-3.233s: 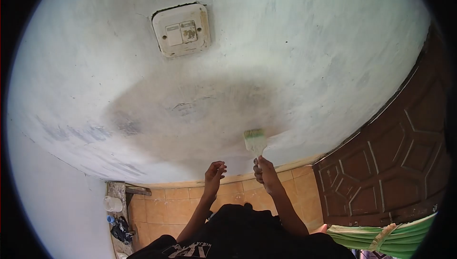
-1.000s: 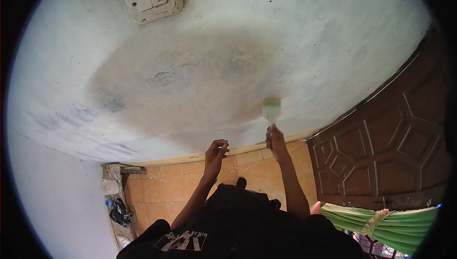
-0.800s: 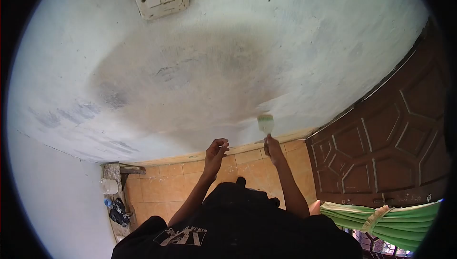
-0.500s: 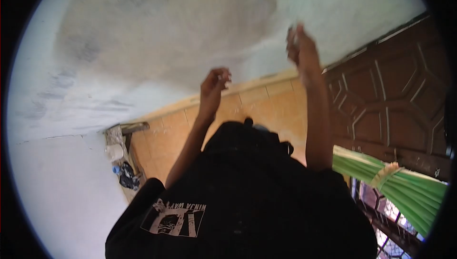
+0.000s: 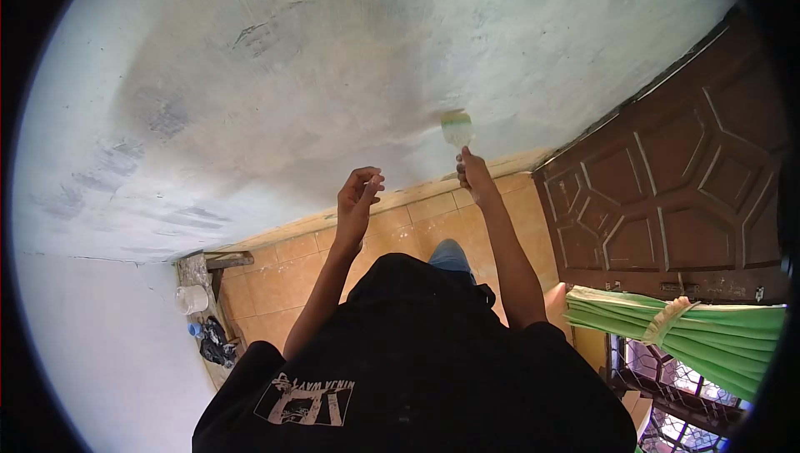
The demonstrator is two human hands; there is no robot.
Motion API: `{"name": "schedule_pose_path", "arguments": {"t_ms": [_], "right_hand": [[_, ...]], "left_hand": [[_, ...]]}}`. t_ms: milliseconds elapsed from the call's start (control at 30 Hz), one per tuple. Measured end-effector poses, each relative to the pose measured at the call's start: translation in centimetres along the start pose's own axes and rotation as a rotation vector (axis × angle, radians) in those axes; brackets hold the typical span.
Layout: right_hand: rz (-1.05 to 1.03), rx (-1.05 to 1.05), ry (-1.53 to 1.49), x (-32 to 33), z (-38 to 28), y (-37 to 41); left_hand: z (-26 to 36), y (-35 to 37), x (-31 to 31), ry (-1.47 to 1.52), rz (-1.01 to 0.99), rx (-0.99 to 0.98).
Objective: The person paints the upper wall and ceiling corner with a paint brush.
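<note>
My right hand (image 5: 475,176) is closed round the pale handle of a wide, flat paintbrush (image 5: 457,130), yellowish with a green band. Its dark-edged tip meets the wall (image 5: 283,111), at the right border of a large darker, damp-looking patch. Held up left of it, my left hand (image 5: 357,199) has loosely curled fingers, partly apart, with nothing visible in them. It is near the lower part of the wall and does not appear to touch it.
A brown panelled door (image 5: 667,195) stands at right, above a tied green curtain (image 5: 667,320) and a grilled window (image 5: 675,370). At left, a wooden bench (image 5: 193,274) bears a white tub (image 5: 192,299) and a black plastic bag (image 5: 218,343). Orange floor tiles (image 5: 287,274) lie below.
My right hand has brought the paintbrush down and left along the wall. The left hand sits slightly lower and further left in view, still loosely curled. The view has shifted a little.
</note>
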State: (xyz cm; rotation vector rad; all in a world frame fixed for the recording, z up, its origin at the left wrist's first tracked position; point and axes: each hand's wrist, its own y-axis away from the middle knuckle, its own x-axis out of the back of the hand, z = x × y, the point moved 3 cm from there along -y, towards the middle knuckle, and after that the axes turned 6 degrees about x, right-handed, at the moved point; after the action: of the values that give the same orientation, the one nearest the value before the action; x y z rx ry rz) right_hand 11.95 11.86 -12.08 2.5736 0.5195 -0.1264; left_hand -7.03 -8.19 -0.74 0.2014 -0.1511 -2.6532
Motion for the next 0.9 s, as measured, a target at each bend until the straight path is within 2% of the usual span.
{"name": "schedule_pose_path", "arguments": {"t_ms": [167,333,433,500,633,700,733,800,867,900], "right_hand": [[-0.165,0.283,-0.033,-3.7,-14.3,7.4],[-0.190,0.587,-0.049,-3.5,-21.1,10.0],[-0.130,0.529,-0.009,-2.4,-19.4,6.1],[-0.060,0.334,-0.074,-1.0,-15.1,2.2],[-0.173,0.248,0.055,2.8,-5.8,-0.3],[-0.171,0.050,0.041,4.0,-2.6,-0.2],[-0.166,-0.028,0.048,4.3,-1.8,-0.1],[-0.225,-0.030,0.055,4.4,-1.8,0.3],[-0.296,-0.008,0.001,4.1,-3.5,0.1],[-0.316,0.050,-0.015,3.4,-6.4,1.1]], "left_hand": [[-1.4,0.4,-0.6,-0.002,0.066,0.078],[-2.0,0.4,-2.5,0.051,0.097,0.121],[-1.6,-0.7,-4.4,0.049,0.092,0.109],[-1.3,-1.2,-5.8,0.048,0.086,0.102],[-0.2,-2.4,-8.2,0.071,0.107,0.062],[0.0,-2.8,-8.9,0.076,0.124,0.052],[0.0,-3.0,-9.3,0.077,0.131,0.050],[0.0,-3.2,-10.0,0.080,0.150,0.049],[0.2,-3.2,-10.6,0.083,0.173,0.052],[0.1,-3.3,-10.8,0.079,0.182,0.054]]}}
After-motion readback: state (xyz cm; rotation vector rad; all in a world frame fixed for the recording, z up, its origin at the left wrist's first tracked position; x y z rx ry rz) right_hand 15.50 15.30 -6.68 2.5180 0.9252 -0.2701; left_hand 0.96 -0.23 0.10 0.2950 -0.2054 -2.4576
